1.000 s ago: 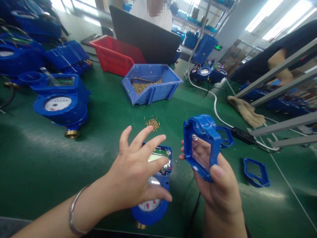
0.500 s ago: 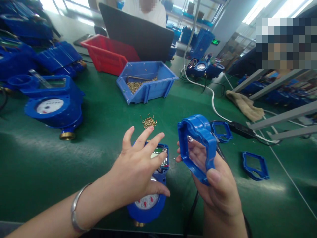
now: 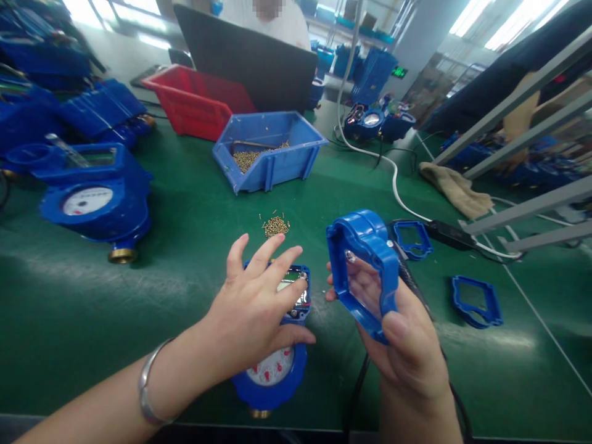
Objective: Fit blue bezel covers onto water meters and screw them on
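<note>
My left hand [image 3: 256, 302], with a silver bangle at the wrist, spreads its fingers over a blue water meter [image 3: 272, 385]. That hand hides part of the meter, whose circuit board and display [image 3: 296, 290] are exposed and whose white dial with red pointers shows below. To the right, my right hand [image 3: 411, 345] grips a blue meter cover [image 3: 361, 246] with a clear window, tilted and held above the table. Fingers of that hand show through the window. Beyond my left fingertips lies a small pile of brass screws [image 3: 276, 227].
A blue bin [image 3: 291, 166] of screws stands beside a red bin [image 3: 189, 111]. Assembled meters [image 3: 97, 197] sit on the left. Two more covers [image 3: 476, 302] [image 3: 413, 239], a cloth glove [image 3: 457, 188], a white cable [image 3: 396, 179] and a metal frame lie right. Another person [image 3: 263, 24] is behind a dark panel.
The whole view has shifted slightly, moving the table's things a little left. Both hands keep nearly the same pose, the left spread over the meter and the right holding the cover.
</note>
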Available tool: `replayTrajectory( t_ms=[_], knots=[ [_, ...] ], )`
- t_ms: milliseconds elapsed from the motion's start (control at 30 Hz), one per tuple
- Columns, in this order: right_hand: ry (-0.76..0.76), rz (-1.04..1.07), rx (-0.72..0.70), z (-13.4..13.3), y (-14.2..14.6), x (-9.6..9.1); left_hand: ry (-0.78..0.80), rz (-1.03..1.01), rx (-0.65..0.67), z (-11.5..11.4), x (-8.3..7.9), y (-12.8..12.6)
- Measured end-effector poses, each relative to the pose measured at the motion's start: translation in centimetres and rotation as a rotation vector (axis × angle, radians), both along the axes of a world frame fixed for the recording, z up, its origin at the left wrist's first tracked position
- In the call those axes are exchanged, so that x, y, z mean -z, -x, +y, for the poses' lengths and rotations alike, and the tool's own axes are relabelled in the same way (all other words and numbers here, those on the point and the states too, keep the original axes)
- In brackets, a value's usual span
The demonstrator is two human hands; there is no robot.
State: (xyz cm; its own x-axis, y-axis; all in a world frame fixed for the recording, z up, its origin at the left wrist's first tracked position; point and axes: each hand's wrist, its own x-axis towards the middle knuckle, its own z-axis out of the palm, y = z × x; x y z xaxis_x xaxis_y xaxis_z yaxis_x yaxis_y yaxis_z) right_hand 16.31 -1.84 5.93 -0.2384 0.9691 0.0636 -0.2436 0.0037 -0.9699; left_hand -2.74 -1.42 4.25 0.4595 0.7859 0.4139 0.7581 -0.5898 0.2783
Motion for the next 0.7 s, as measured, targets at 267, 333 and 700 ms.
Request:
replayTrajectory(
  t_ms=[267, 333, 700],
  knots=[
    [-0.011, -0.013, 0.0, 0.0, 0.2, 0.0, 0.008, -0.027, -0.01, -0.2, -0.2, 0.0],
    [-0.014, -0.017, 0.003, 0.0, 0.3, -0.1, 0.004, -0.002, -0.008, -0.3, -0.2, 0.1],
    [-0.024, -0.047, 0.017, 0.0, 0.5, -0.5, -0.053, -0.259, 0.026, -0.9, -0.3, 1.4]
  ],
)
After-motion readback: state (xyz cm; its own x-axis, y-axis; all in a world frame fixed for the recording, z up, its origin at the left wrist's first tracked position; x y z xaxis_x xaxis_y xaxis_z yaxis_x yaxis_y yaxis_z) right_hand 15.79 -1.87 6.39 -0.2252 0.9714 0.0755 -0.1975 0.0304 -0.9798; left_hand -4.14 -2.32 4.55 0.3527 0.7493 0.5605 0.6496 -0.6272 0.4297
